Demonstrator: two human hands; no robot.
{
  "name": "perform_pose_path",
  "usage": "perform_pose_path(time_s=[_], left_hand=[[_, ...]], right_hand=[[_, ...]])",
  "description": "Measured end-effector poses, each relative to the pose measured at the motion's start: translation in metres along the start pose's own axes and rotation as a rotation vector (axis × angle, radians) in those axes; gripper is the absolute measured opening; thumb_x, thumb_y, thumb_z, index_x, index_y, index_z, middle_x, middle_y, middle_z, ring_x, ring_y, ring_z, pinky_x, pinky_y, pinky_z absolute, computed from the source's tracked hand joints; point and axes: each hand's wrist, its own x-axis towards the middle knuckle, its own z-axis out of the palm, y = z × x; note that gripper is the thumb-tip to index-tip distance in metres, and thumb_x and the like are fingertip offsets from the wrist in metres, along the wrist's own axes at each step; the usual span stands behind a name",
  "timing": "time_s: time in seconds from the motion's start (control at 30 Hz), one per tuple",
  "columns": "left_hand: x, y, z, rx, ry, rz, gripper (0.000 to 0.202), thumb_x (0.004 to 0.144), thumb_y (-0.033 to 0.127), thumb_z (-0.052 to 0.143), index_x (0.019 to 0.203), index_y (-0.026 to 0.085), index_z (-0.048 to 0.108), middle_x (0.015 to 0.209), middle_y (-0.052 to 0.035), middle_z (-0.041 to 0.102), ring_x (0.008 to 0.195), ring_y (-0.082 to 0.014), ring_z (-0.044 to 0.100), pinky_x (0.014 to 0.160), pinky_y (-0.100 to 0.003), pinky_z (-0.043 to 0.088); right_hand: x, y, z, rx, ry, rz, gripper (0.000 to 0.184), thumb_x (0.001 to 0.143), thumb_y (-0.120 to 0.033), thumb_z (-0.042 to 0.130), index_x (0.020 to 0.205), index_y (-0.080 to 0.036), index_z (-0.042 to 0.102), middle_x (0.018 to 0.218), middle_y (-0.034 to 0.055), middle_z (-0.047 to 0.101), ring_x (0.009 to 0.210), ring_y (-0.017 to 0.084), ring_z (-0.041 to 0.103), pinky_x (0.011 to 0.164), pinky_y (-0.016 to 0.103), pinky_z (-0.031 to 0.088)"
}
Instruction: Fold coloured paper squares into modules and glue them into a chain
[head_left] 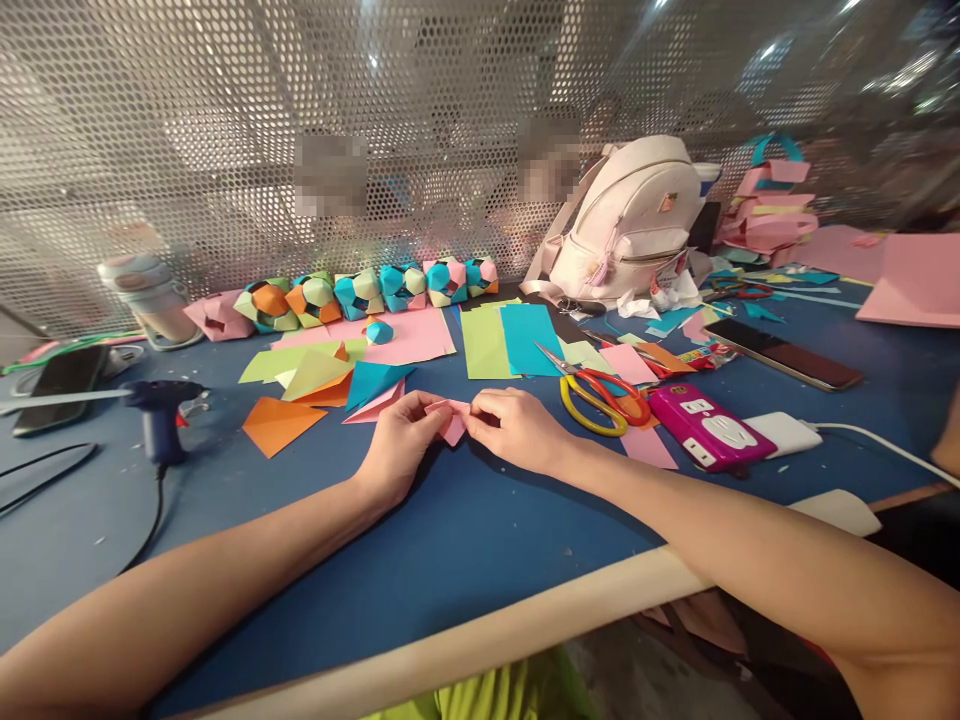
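Observation:
Between my two hands is a small folded piece of pink paper (454, 428), held just above the blue table (480, 560). My left hand (401, 440) pinches its left side with thumb and fingers. At its right edge, my right hand (514, 425) grips it with closed fingertips. Just beyond my left hand lie folded paper pieces: a blue one (371, 382), an orange one (281, 425) and a green one (319, 372). To the right of my right hand rest scissors with red and yellow handles (600, 400).
Several folded paper balls (360, 293) line the back by a perforated metal screen (225, 150). A glue gun (161, 420) and its cable are at left. Green sheets (487, 340), a backpack (630, 225), a purple power bank (709, 428) and a phone (784, 352) occupy the right.

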Motion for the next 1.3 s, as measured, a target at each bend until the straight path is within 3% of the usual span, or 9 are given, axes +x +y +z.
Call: perform_pose_path(time_s=[0.33,0.67,0.87,1.1,1.3], left_hand=[[-0.003,0.004,0.002,0.248,0.067,0.034,0.009,0.068,0.022,0.063,0.067,0.017,0.056,0.063,0.0045,0.055,0.061,-0.0098,0.047,0.057,-0.022,0.036],[-0.004,0.006,0.003,0.180,0.013,0.015,0.011,0.070,0.026,0.063,0.074,0.017,0.057,0.068,0.0032,0.058,0.064,-0.0112,0.052,0.060,-0.023,0.039],[-0.004,0.002,0.002,0.218,0.057,0.000,0.009,0.070,0.025,0.061,0.072,0.017,0.057,0.068,0.0010,0.061,0.063,-0.0122,0.053,0.059,-0.024,0.041],[-0.004,0.011,-0.004,0.250,-0.036,0.158,0.023,0.077,0.033,0.061,0.094,0.017,0.059,0.091,-0.0048,0.065,0.079,-0.0173,0.062,0.069,-0.029,0.049],[0.022,0.036,-0.032,0.695,0.052,0.341,0.011,0.074,0.026,0.056,0.080,0.019,0.062,0.076,-0.0022,0.062,0.071,-0.0168,0.058,0.066,-0.028,0.045]], right_hand=[[-0.002,0.001,0.006,-0.051,0.067,-0.127,0.030,0.087,-0.019,0.048,0.058,-0.018,0.042,0.060,-0.0026,0.052,0.056,0.009,0.043,0.066,0.025,0.033],[-0.002,0.003,0.004,-0.051,0.094,-0.083,0.028,0.085,-0.020,0.050,0.058,-0.019,0.044,0.060,-0.0020,0.054,0.056,0.010,0.046,0.062,0.024,0.033],[-0.002,0.000,0.005,-0.056,0.097,-0.089,0.027,0.086,-0.023,0.050,0.059,-0.019,0.046,0.060,-0.0017,0.055,0.057,0.010,0.047,0.064,0.024,0.034],[0.007,0.010,-0.009,0.051,0.117,0.140,0.029,0.085,-0.032,0.049,0.059,-0.019,0.050,0.058,-0.0004,0.056,0.054,0.012,0.047,0.055,0.024,0.032],[0.015,0.027,-0.016,0.042,0.139,0.232,0.029,0.083,-0.034,0.051,0.058,-0.018,0.053,0.058,-0.0001,0.057,0.055,0.012,0.047,0.053,0.024,0.032]])
